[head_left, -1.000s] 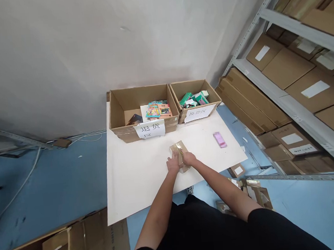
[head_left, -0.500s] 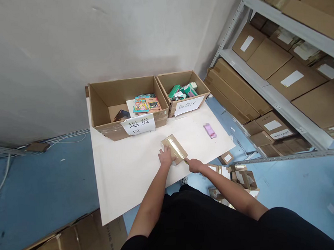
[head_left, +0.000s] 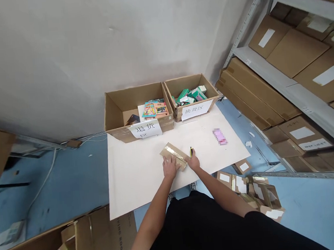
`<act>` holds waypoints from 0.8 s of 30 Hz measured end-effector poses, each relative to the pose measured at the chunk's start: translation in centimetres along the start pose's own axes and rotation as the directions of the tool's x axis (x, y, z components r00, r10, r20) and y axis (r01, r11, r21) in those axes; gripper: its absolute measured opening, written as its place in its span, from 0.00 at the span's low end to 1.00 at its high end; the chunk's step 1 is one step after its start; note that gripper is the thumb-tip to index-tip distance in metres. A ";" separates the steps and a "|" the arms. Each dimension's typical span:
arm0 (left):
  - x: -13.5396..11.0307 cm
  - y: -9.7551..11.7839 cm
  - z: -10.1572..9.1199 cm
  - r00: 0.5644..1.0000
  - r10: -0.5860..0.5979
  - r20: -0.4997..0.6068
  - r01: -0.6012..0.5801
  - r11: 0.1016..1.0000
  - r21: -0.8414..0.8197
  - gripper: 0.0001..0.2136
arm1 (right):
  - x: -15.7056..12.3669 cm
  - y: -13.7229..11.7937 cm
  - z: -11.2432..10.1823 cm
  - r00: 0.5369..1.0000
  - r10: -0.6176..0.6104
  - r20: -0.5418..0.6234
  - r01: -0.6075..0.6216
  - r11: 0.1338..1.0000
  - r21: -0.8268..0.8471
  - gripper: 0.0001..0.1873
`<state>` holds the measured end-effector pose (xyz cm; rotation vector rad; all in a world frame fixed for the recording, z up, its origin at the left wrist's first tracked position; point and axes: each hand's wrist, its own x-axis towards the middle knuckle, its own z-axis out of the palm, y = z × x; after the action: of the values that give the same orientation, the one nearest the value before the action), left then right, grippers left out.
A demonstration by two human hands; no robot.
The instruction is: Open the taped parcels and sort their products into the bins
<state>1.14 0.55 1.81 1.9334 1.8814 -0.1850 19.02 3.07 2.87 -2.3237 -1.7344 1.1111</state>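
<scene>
A small brown taped parcel point(head_left: 173, 155) lies on the white table point(head_left: 136, 173). My left hand point(head_left: 169, 167) rests on the parcel's near left end, fingers spread flat. At the parcel's right end, my right hand point(head_left: 193, 162) is closed around a small dark tool with a yellow-green tip point(head_left: 191, 151), which points up and away from me.
A large open carton point(head_left: 116, 113) holding colourful booklets and a smaller carton point(head_left: 178, 86) of green and white packs stand at the table's far edge, each with a paper label. A pink item point(head_left: 220, 136) lies to the right. Shelves of cartons point(head_left: 290, 76) stand right; small boxes point(head_left: 253, 187) litter the blue floor.
The parcel has been turned to lie more crosswise. My right hand went off the table's near edge, then came back up beside the parcel with the small tool in it.
</scene>
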 end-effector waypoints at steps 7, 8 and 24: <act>-1.6 2.8 0.8 0.994 -0.098 -0.041 0.101 0.992 0.076 0.39 | 4.3 -1.4 -2.2 0.996 -0.088 -0.013 0.088 0.996 -0.023 0.52; -1.4 2.8 0.5 0.996 -0.083 -0.042 0.086 0.993 0.076 0.37 | 4.5 -1.1 -2.5 0.995 -0.093 -0.024 0.093 0.996 -0.002 0.48; 1.7 3.9 -0.7 0.994 -0.107 0.003 0.106 0.994 0.029 0.44 | 4.9 7.2 -5.0 0.926 -0.216 0.310 0.023 0.850 0.526 0.16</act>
<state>4.95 2.46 2.57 1.8503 1.9907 -0.2494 28.27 6.38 0.98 -1.7397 -1.3966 1.7983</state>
